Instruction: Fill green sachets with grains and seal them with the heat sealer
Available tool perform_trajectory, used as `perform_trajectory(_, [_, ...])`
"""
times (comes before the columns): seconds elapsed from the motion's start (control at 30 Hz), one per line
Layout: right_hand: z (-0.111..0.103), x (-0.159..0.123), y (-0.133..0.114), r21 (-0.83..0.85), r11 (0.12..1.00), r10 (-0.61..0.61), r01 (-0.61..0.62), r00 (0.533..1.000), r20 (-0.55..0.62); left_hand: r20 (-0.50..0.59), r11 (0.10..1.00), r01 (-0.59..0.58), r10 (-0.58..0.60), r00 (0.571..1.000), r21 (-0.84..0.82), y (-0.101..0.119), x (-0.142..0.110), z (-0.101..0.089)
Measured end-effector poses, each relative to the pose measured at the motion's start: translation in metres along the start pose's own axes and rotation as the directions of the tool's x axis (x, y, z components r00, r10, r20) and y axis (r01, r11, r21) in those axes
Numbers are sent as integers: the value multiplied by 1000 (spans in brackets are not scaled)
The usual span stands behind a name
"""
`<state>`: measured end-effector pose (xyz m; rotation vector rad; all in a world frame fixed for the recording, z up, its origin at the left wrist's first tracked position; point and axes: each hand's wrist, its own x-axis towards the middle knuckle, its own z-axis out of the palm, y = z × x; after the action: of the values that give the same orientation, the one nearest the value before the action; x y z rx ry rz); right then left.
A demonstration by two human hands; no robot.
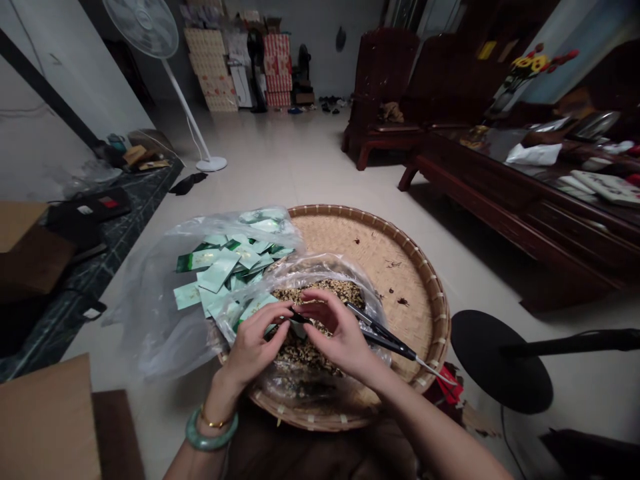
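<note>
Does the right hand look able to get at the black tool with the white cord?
Probably yes: the black tool lies just beside the right hand, nothing visible between them, though that hand curls toward the left hand.

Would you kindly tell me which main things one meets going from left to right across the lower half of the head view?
Cardboard box, green bangle, left hand, right hand, black tongs-like tool, black round base.

Dark item (299,316) between hands (259,338), indistinct
</note>
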<state>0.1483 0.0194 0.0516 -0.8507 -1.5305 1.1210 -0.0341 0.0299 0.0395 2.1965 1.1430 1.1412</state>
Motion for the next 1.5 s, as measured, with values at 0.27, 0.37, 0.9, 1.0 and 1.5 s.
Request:
perform_trajectory(0.27, [-12, -10, -13, -227, 956, -178, 185, 983, 53, 16, 997, -66, 65, 998, 37, 1, 2, 0])
perform_trajectory(0.37, [-16, -13, -13, -422, 865, -229, 272, 962, 151, 48, 988, -130, 126, 991, 86, 4, 4, -3])
perform_trajectory(0.9, [-22, -12, -19, -498, 781, -364, 377, 923, 127, 174, 952, -288, 267, 948, 107, 7, 0, -10])
perform_trajectory(1.0, [-14, -10, -17, -613, 651, -364, 447, 893, 265, 153, 949, -293, 275, 949, 113, 8, 3, -9])
perform_trajectory(1.5, [-73, 76, 61, -880, 469, 449, -79, 879, 160, 23, 975, -186, 185, 983, 123, 8, 12, -3])
